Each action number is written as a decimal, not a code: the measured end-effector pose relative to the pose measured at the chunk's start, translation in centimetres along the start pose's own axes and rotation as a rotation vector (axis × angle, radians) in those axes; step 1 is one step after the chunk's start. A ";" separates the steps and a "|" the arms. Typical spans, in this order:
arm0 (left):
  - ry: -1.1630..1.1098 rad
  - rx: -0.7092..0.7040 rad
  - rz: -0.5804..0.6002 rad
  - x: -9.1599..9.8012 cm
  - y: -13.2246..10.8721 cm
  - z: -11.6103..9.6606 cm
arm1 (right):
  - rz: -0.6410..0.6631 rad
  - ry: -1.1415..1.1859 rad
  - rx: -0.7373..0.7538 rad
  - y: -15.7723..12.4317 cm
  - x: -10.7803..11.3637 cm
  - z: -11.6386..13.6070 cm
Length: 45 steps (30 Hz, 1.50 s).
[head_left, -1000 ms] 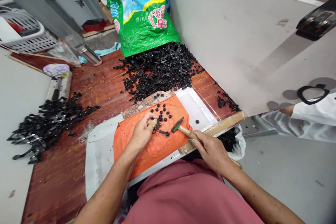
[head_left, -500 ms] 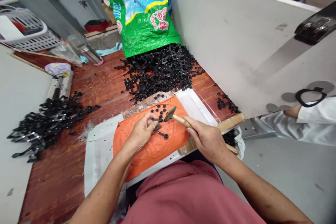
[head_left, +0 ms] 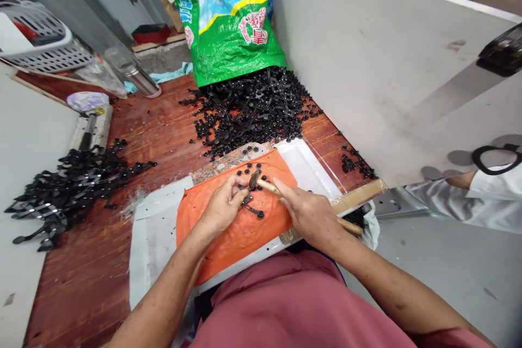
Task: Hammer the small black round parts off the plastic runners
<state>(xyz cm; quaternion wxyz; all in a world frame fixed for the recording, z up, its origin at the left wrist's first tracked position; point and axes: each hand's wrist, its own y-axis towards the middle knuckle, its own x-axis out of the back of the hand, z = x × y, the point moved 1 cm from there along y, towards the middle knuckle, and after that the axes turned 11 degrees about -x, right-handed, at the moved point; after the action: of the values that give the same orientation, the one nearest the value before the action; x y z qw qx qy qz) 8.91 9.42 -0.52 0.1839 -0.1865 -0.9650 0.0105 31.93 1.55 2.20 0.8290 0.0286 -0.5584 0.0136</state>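
Note:
My right hand (head_left: 310, 209) is closed around the wooden handle of a small hammer (head_left: 267, 185). The hammer's dark head hangs right beside the fingertips of my left hand (head_left: 226, 201), over the orange cloth (head_left: 220, 244). My left fingers pinch a black plastic strap piece (head_left: 253, 209) with a round end, which lies on the cloth. Several small round black caps (head_left: 250, 166) are scattered on the cloth just beyond the hammer head. Part of the strap piece is hidden by my left fingers.
A large heap of black parts (head_left: 253, 109) spills from a green and blue bag (head_left: 236, 38). Another pile of black strap pieces (head_left: 61, 190) lies left. A grey panel (head_left: 367, 65) borders the right side. Another person's sleeve (head_left: 493, 196) shows at far right.
The hammer head has come down and left, close to my left fingertips. My right hand has moved slightly left with it. My left hand keeps its pinch on the strap piece.

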 end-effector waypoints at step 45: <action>0.072 0.013 0.072 0.9 0.6 -1.7 | -0.055 0.119 -0.095 -0.4 0.8 -0.7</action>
<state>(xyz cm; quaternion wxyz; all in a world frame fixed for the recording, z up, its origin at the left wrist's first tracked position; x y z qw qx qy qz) 8.94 10.21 1.37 0.2191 -0.2204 -0.9504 0.0168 32.91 1.18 2.69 0.8613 0.0037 -0.5069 -0.0338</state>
